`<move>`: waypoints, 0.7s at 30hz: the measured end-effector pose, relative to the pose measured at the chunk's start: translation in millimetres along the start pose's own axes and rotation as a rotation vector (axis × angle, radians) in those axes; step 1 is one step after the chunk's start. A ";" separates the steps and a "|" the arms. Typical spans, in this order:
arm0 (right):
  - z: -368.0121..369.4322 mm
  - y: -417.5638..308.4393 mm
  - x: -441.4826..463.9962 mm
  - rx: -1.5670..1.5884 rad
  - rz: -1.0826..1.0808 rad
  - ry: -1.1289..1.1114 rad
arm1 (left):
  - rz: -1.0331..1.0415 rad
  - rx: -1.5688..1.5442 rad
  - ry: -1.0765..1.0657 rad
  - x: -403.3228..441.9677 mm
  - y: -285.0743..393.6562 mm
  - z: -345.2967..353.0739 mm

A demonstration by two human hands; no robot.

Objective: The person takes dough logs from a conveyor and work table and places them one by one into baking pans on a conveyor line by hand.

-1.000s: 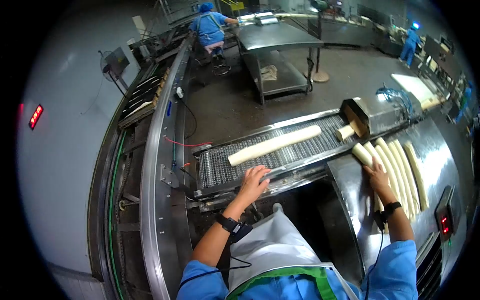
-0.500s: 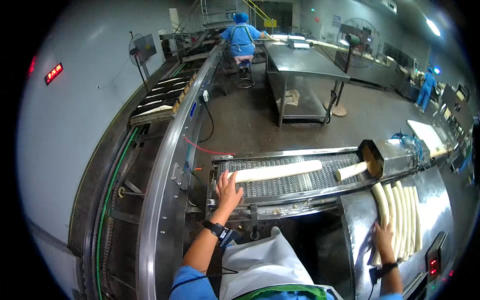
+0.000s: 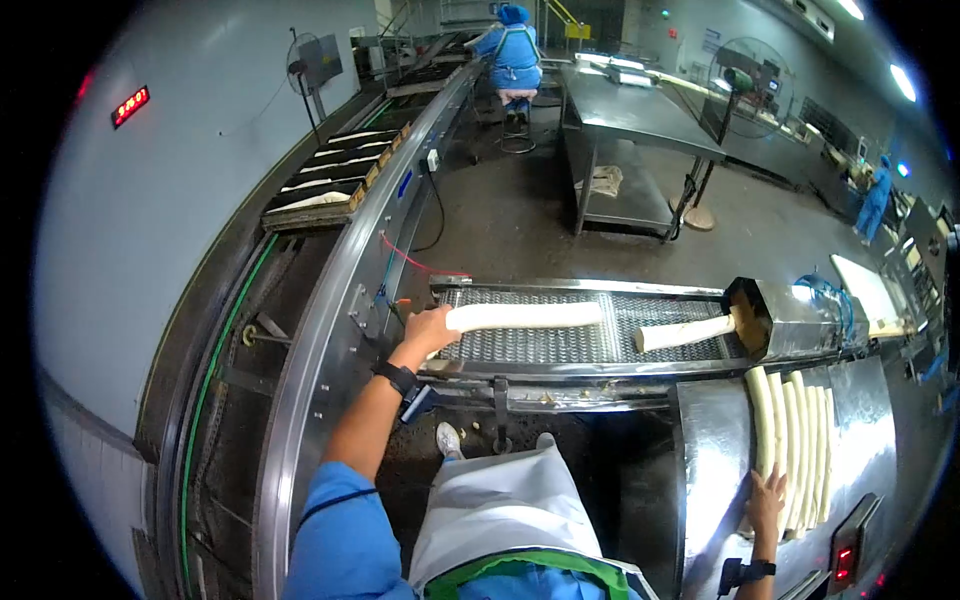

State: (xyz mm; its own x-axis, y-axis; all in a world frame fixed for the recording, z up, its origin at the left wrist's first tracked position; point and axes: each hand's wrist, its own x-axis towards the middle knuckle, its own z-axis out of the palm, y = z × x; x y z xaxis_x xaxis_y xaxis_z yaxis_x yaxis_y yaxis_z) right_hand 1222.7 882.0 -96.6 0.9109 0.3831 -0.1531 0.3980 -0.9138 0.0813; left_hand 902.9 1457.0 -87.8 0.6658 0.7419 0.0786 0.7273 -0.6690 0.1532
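My left hand (image 3: 430, 332) is at the left end of a long white dough roll (image 3: 525, 316) on a metal mesh conveyor (image 3: 560, 348), its fingers closed around that end. A second dough roll (image 3: 685, 333) sticks out of a steel box-shaped outlet (image 3: 800, 318) to the right. My right hand (image 3: 767, 502) rests with fingers spread against the leftmost of several dough rolls (image 3: 797, 450). These lie side by side, lengthwise away from me, on a steel table (image 3: 712, 470).
A long steel rail line (image 3: 330, 300) carrying trays of dough (image 3: 315, 197) runs along the left. Ahead stands a steel worktable (image 3: 640, 120). A co-worker in blue (image 3: 515, 60) sits beside the line; another person (image 3: 876, 200) is far right. A digital display (image 3: 845, 552) is near my right hand.
My left hand has moved left and closed around the end of the dough roll. The second roll has come further out of the outlet. My right hand stays at the rolls; the view has shifted.
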 end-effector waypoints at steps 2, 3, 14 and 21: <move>-2.9 1.2 2.4 -0.010 -0.017 -0.030 | -0.228 -0.632 -0.251 -4.5 7.1 -9.3; 3.0 1.8 5.1 -0.028 -0.021 0.001 | -0.316 -0.993 -0.329 -9.2 14.1 -11.4; -11.3 35.1 20.6 0.179 -0.238 -0.133 | 0.154 -1.482 -0.553 -37.3 276.8 -100.1; -71.3 17.0 -16.0 0.685 -0.284 -0.154 | 0.867 -0.671 -0.708 -83.4 379.9 -3.7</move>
State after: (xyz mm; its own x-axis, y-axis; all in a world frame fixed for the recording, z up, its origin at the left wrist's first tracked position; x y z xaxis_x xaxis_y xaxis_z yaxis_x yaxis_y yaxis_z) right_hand 1222.6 870.0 -22.5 0.7378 0.6392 -0.2171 0.4127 -0.6816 -0.6042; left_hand 1123.1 1141.1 -32.5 0.9657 -0.2391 -0.1015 -0.0679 -0.6095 0.7899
